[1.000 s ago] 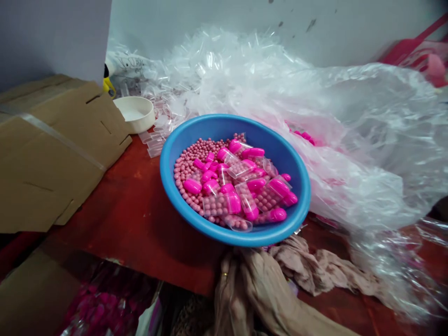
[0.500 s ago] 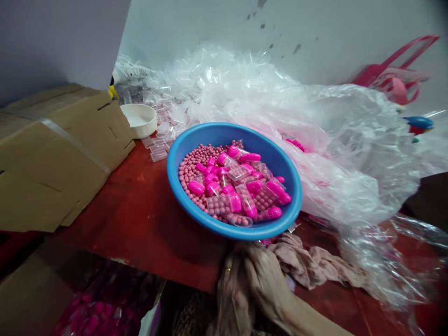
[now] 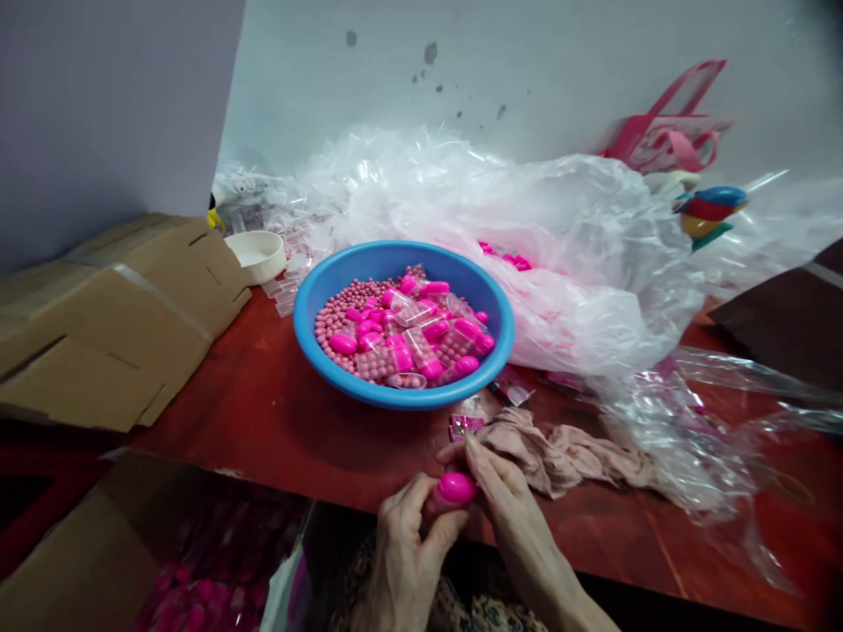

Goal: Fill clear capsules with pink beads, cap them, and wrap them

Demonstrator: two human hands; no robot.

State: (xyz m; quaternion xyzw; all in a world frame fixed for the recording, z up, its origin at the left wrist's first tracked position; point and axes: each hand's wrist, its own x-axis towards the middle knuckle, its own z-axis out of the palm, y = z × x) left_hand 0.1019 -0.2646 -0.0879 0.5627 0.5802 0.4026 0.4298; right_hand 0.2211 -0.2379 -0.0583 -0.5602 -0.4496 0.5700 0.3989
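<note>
Has a carton [image 3: 118, 325] at far left on the red table [image 3: 277, 395], with a white bowl [image 3: 269, 270] just beside. Next has a blue basin [image 3: 395, 400] full of pink beads [image 3: 339, 309] and capped tubes [image 3: 421, 351]. Nearer, by the table's front edge, pinches a pink-capped tube [image 3: 457, 488] between thumb and fingers of the left hand [image 3: 408, 537]. Holds the right hand [image 3: 512, 502] curled just beside the cap; cannot tell about any grip there. Farther right, has a crumpled cloth [image 3: 566, 456] and, behind, clear plastic [image 3: 586, 320].
</note>
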